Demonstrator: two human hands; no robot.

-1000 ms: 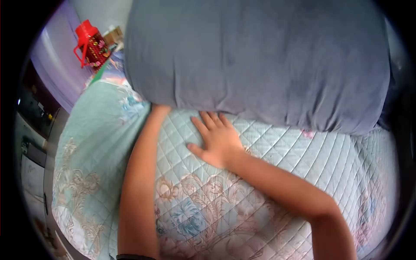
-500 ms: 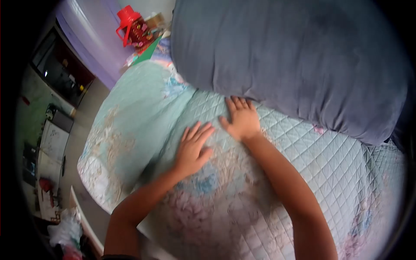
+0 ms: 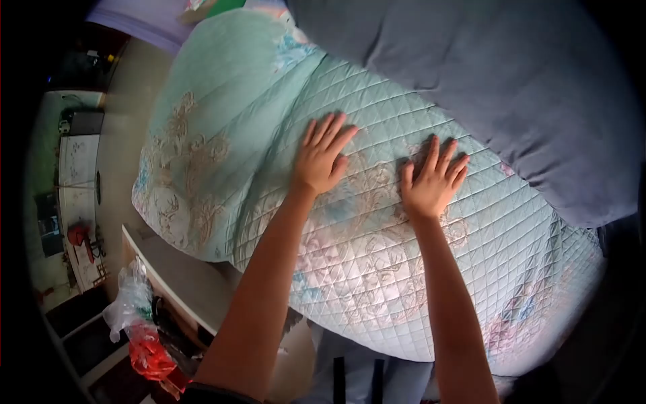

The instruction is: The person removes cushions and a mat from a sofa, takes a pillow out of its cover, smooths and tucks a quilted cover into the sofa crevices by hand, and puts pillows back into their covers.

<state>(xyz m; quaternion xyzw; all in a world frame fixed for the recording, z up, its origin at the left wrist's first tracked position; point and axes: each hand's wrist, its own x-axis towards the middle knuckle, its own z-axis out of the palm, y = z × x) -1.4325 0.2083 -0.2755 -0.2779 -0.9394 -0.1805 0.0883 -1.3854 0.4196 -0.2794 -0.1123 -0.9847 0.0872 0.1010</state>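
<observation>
A pale green quilted bedspread (image 3: 383, 269) with a floral pattern and diamond stitching spreads under both hands. My left hand (image 3: 321, 156) lies flat on it, fingers apart, close to the fold where a smoother green flap (image 3: 229, 135) begins. To its right, my right hand (image 3: 432, 180) also presses flat with spread fingers and holds nothing. Beyond the fingertips, a large dark grey cushion-like bundle (image 3: 498, 81) rests along the far side of the bedspread, apart from both hands.
Plastic bags, one clear (image 3: 131, 299) and one red (image 3: 149, 350), hang by a pale board edge (image 3: 168, 283) at lower left. Farther left is a white cabinet (image 3: 79, 195) with a red object (image 3: 79, 236) on it. A purple curtain (image 3: 145, 23) shows at top left.
My right hand has drawn back from the grey bundle's edge and moved right over the bedspread. My left hand stays flat on the fabric. The view has tilted down; the red flask has left it.
</observation>
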